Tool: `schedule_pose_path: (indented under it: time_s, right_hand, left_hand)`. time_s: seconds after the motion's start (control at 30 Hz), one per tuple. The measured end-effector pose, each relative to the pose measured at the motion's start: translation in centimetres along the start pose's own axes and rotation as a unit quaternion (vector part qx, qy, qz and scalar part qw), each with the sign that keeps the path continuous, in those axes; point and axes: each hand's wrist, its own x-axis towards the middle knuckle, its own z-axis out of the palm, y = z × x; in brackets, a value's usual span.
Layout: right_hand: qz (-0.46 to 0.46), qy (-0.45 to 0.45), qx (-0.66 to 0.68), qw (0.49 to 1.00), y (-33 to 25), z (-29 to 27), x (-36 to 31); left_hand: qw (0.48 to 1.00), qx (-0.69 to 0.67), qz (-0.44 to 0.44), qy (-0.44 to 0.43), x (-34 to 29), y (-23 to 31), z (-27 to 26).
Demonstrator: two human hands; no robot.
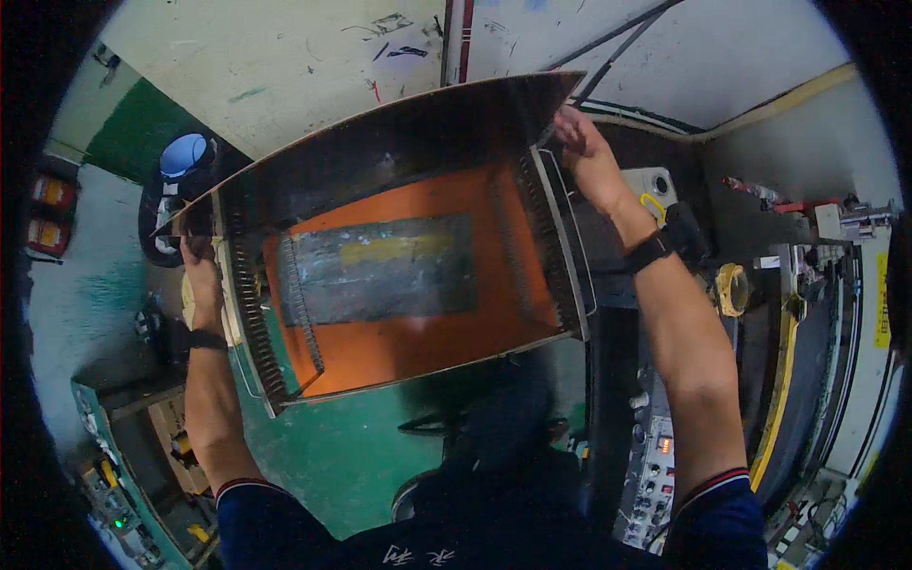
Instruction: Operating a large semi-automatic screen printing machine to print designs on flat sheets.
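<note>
Torso: dark navy shirt fills the lower middle, nearest the lens, with both bare forearms rising from it.
Left hand: raised at the left, fingers wrapped on the left end of the sheet's near edge; a dark band sits on the wrist.
Right hand: raised at the upper right, fingers pinching the sheet's right corner; a black wrist strap lies below it.
Metal sheet: long, dark and shiny, held up off the machine between both hands, tilted with its right end higher.
Orange tray: just below the sheet, an orange bed with a grey plate in its middle and toothed rails along both sides.
Control panel: at the right forearm's side, buttons and a small lit display.
Floor: green, under the tray.
Yellow tape roll: right of the forearm, on the dark surface.
</note>
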Motion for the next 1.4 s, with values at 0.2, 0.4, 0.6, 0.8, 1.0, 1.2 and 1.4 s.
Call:
schedule_pose_path:
  time_s: [0.2,0.4,0.6,0.8,1.0,1.2,1.4]
  right_hand:
    - [-0.039,-0.04,0.03,0.998,2.4,0.1,1.5]
    - [-0.022,-0.058,0.011,0.998,5.8,-1.3,2.8]
    - [0.025,-0.07,-0.098,0.992,6.6,1.9,4.2]
    - [-0.042,0.095,-0.055,0.993,8.1,0.6,0.2]
    - [0.072,0.105,0.04,0.991,0.9,-0.5,-15.1]
    - [0.012,0.194,-0.181,0.964,-5.2,-4.8,-33.5]
    - [0.002,0.472,-0.311,0.825,-12.9,-7.5,-58.1]
  left_hand:
    - [0.999,-0.032,-0.026,0.017,-0.3,0.8,0.2]
    - [0.999,-0.001,-0.04,0.0,-0.2,2.5,1.9]
    - [0.989,0.109,0.067,-0.081,-1.6,-3.2,-6.3]
    - [0.988,0.006,0.087,0.129,-2.2,9.0,-1.8]
    - [0.968,-0.114,0.222,-0.037,-7.7,22.2,11.0]
    - [0.957,-0.127,0.194,-0.175,-14.6,29.7,25.1]
    - [0.82,-0.318,0.259,-0.398,-30.8,43.8,34.5]
